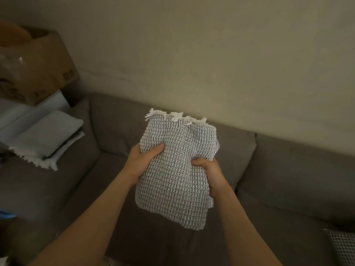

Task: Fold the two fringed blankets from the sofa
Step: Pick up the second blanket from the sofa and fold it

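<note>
- We hold the waffle-weave blanket (173,196) in the air over the sofa (288,179), folded into a thick packet.
- Our left hand (147,160) clenches its left edge, thumb on top; our right hand (209,173) clenches the right edge, slightly nearer to us.
- The packet's long axis runs away from us, white fringe (172,116) at the far end toward the sofa back.
- The other folded blanket (48,135) lies well apart on the left; we judge a set-down there leads with the left hand, which is nearer.
</note>
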Demonstrator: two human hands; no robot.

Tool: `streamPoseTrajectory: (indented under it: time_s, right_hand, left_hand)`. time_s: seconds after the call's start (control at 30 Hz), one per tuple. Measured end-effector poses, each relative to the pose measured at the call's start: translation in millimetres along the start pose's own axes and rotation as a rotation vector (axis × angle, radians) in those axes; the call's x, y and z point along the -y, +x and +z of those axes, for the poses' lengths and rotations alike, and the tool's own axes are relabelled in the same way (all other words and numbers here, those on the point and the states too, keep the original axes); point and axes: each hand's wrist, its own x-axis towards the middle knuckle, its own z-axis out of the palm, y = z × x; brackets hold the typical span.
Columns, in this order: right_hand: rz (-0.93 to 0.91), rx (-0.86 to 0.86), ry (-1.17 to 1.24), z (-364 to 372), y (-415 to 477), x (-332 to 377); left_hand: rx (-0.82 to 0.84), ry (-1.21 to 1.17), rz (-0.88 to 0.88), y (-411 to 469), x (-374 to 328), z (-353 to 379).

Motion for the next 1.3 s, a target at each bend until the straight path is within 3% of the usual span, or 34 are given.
streamPoseTrajectory:
  time_s: [0.4, 0.73, 1.1, 1.3]
  right_hand:
    - [0.034, -0.075, -0.312, 248, 84, -16]
    - [0.202, 0.002, -0.173, 322, 156, -43]
    - [0.194, 0.042, -0.109, 427, 237, -62]
    - [0.237, -0.008, -0.118, 513, 304, -89]
  left_hand:
    - [-0.188, 0.135, -0.001, 96, -13, -227]
    - [-0.281, 0.266, -0.036, 145, -19, -310]
    - [-0.407, 0.518, 0.029, 209, -26, -400]
    - [-0.391, 0.649, 0.027, 272, -29, -492]
